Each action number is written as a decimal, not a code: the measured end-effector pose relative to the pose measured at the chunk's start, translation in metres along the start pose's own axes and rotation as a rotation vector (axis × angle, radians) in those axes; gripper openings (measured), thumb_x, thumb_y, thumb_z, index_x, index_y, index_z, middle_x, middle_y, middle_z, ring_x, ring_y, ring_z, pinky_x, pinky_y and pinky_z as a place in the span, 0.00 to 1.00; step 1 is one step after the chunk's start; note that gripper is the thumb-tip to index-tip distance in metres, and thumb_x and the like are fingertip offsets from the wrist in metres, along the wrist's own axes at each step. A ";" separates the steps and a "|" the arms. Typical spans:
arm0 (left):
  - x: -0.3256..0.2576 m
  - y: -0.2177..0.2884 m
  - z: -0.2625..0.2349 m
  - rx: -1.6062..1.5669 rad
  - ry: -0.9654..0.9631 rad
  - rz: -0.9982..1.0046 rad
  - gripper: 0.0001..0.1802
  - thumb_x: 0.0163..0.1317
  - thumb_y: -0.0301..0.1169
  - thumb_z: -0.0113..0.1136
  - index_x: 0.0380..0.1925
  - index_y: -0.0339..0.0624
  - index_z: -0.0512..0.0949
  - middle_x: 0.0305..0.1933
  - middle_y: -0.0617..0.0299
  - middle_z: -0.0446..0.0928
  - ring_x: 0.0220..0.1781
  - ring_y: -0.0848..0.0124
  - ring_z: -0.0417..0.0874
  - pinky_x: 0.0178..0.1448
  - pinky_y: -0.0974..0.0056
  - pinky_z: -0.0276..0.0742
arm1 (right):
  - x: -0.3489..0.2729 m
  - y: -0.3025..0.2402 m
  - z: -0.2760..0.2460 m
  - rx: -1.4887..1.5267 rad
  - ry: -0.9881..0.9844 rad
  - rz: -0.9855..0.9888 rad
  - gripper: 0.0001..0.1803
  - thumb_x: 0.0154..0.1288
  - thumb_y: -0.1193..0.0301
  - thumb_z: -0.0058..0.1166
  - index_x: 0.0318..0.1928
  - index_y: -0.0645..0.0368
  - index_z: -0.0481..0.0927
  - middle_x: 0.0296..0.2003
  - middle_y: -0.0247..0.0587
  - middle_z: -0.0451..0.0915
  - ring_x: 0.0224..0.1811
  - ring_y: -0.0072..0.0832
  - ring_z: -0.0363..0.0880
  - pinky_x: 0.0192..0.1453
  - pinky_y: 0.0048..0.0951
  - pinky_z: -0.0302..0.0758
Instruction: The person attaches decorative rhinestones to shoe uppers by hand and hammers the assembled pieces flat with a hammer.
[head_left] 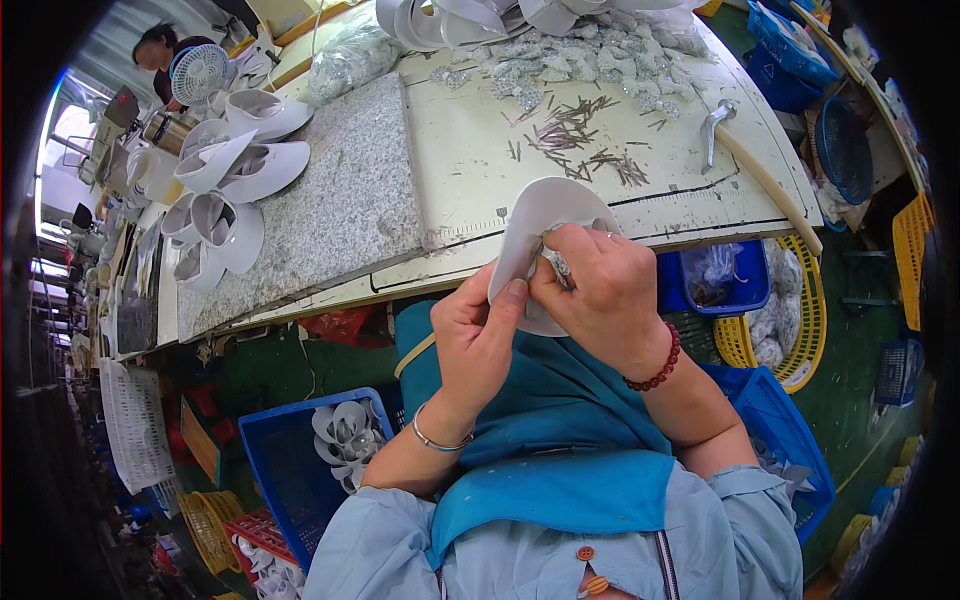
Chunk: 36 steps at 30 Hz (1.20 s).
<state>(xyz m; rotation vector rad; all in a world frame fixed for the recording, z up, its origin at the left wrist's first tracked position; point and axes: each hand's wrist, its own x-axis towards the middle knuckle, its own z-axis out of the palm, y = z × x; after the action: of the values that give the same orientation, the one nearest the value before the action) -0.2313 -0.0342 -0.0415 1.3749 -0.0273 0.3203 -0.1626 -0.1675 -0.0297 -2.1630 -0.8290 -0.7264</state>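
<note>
A white, curved shoe upper (548,205) is held up over my lap at the table's front edge. My left hand (478,325) grips its left side, thumb pressed on the near face. On the right, my right hand (605,295) is closed at the inside of the upper, fingers pinched around a silvery, glittering ornament (562,268). The fingers hide most of that ornament, and I cannot tell whether it is fastened to the upper. Beyond the hands lie thin dark metal strips (575,130) and a heap of similar glittery ornaments (580,55).
A hammer (716,128) with a wooden handle lies at the right. Left are a grey stone slab (340,190) and white uppers (235,225). Blue crates (285,450) and a yellow basket (815,330) flank me. Another person (165,55) is far left.
</note>
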 end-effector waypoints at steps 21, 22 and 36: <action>-0.015 0.003 0.012 0.195 -0.047 0.189 0.24 0.67 0.22 0.49 0.63 0.26 0.65 0.57 0.44 0.76 0.58 0.61 0.79 0.62 0.63 0.71 | 0.009 -0.020 -0.018 0.080 0.000 -0.032 0.13 0.48 0.81 0.64 0.36 0.60 0.77 0.24 0.41 0.78 0.22 0.38 0.77 0.25 0.35 0.70; -0.015 0.005 0.012 0.168 -0.068 0.173 0.24 0.67 0.22 0.48 0.63 0.27 0.65 0.57 0.44 0.76 0.59 0.61 0.78 0.63 0.63 0.71 | 0.010 -0.021 -0.020 0.055 -0.006 -0.028 0.13 0.48 0.80 0.64 0.36 0.60 0.77 0.23 0.41 0.78 0.22 0.38 0.77 0.25 0.35 0.70; -0.003 0.019 0.009 0.176 -0.155 0.445 0.28 0.64 0.19 0.47 0.66 0.28 0.63 0.71 0.43 0.62 0.72 0.59 0.64 0.70 0.63 0.62 | 0.026 -0.029 -0.033 -0.024 0.031 -0.184 0.12 0.47 0.79 0.61 0.30 0.61 0.70 0.20 0.39 0.68 0.21 0.41 0.71 0.24 0.38 0.65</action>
<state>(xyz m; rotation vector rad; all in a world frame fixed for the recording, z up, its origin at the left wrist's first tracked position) -0.2371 -0.0405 -0.0224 1.5604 -0.4473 0.5974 -0.1751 -0.1680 0.0205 -2.1097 -1.0171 -0.8632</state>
